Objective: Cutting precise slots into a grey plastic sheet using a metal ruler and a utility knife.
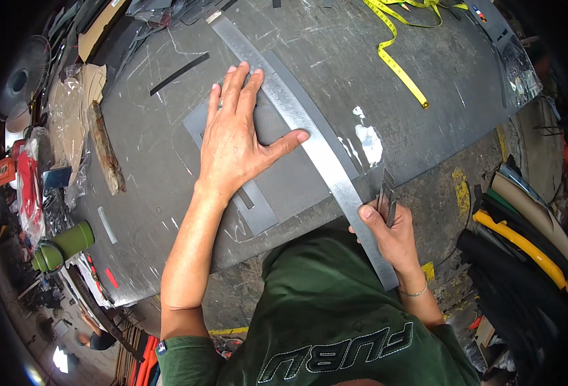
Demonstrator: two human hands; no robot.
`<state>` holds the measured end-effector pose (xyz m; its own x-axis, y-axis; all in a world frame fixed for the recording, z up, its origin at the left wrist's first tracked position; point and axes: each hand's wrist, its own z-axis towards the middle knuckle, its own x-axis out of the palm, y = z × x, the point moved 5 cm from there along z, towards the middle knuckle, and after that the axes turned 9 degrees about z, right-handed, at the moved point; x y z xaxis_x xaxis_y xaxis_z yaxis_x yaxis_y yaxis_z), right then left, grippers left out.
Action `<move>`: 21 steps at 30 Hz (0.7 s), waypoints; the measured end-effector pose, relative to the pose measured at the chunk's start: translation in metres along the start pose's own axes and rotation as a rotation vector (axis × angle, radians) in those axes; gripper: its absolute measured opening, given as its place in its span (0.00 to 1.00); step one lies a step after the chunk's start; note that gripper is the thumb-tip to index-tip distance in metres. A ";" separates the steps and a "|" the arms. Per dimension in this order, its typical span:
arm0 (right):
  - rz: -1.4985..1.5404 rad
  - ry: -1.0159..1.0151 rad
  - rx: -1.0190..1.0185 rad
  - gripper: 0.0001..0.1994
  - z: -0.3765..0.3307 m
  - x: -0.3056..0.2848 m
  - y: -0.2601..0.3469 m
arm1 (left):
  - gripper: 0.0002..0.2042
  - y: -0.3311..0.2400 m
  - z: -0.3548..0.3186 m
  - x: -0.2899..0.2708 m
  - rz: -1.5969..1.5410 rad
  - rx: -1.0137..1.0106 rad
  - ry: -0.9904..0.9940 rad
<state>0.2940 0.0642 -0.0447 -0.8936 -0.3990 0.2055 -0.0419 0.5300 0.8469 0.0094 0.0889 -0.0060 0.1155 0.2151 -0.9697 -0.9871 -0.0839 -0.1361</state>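
Note:
A long metal straightedge (322, 154) runs diagonally across dark grey sheet material (284, 186) on the worktable, its near end overhanging the front edge. My left hand (232, 145) lies spread over the sheet, with the thumb on the straightedge and fingertips by its left edge. Partly hidden beneath that hand is a flat grey piece with slots (261, 215). My right hand (393, 235) is closed around a utility knife (387, 196) that points away from me. Its thumb also rests on the straightedge near the close end. Whether the blade touches anything I cannot tell.
A yellow tape measure (403, 76) trails over the far right of the worktable (149, 148). A black strip (180, 74) and a worn stick (106, 148) lie leftward. Rolled material (522, 248) stands at right; a green cylinder (65, 246) sits at the left edge.

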 end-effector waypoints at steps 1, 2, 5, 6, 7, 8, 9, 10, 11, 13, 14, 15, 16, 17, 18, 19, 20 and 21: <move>-0.003 0.005 -0.006 0.20 0.000 0.000 0.000 | 0.55 0.000 0.000 0.000 0.003 0.003 -0.004; -0.003 0.004 -0.005 0.20 0.000 0.000 0.000 | 0.55 0.000 0.000 0.000 0.007 0.007 -0.008; -0.006 0.002 -0.008 0.20 0.000 0.000 0.000 | 0.55 0.000 0.000 0.000 0.008 0.009 -0.013; -0.009 -0.002 -0.008 0.20 0.000 0.000 0.000 | 0.55 0.000 0.000 0.001 0.008 0.009 -0.012; -0.012 -0.007 -0.008 0.20 0.000 0.000 0.000 | 0.55 0.000 0.000 0.001 0.008 0.008 -0.014; -0.012 -0.007 -0.007 0.20 0.000 0.000 -0.001 | 0.55 0.000 0.000 0.001 0.008 0.008 -0.015; -0.017 -0.006 -0.009 0.20 0.000 -0.001 -0.001 | 0.55 0.000 0.000 0.001 0.007 0.008 -0.015; -0.022 -0.004 -0.012 0.20 0.000 -0.001 -0.001 | 0.55 0.000 0.000 0.000 0.005 0.004 -0.016; -0.022 -0.005 -0.011 0.20 0.000 -0.001 0.000 | 0.55 0.000 0.000 0.000 0.002 0.001 -0.016; -0.018 -0.002 -0.008 0.19 0.000 0.000 0.000 | 0.55 0.000 0.001 0.000 0.000 0.000 -0.015; -0.018 -0.003 -0.008 0.19 0.001 -0.001 0.000 | 0.55 0.000 0.001 -0.001 -0.002 -0.001 -0.014; -0.025 0.003 -0.015 0.19 0.001 -0.001 0.000 | 0.55 0.000 0.000 -0.001 -0.002 -0.001 -0.013; -0.032 0.010 -0.023 0.19 0.001 -0.001 0.000 | 0.54 -0.001 0.000 -0.001 -0.002 -0.008 -0.002; -0.032 0.009 -0.021 0.19 0.001 -0.001 -0.001 | 0.54 -0.001 0.000 -0.001 -0.002 -0.015 0.010; -0.034 0.003 -0.023 0.19 0.001 0.000 0.000 | 0.54 -0.001 0.000 -0.001 -0.003 -0.015 0.012; -0.036 -0.003 -0.025 0.19 0.000 -0.001 0.000 | 0.54 -0.001 0.000 -0.001 -0.003 -0.015 0.009; -0.036 -0.004 -0.023 0.19 0.000 -0.001 0.000 | 0.54 -0.001 0.000 -0.001 -0.004 -0.014 0.007; -0.032 0.000 -0.018 0.19 0.000 -0.001 -0.001 | 0.54 0.000 0.000 -0.001 -0.004 -0.015 0.008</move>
<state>0.2948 0.0644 -0.0455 -0.8921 -0.4151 0.1782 -0.0621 0.5033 0.8619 0.0098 0.0886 -0.0053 0.1205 0.2074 -0.9708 -0.9849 -0.0975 -0.1431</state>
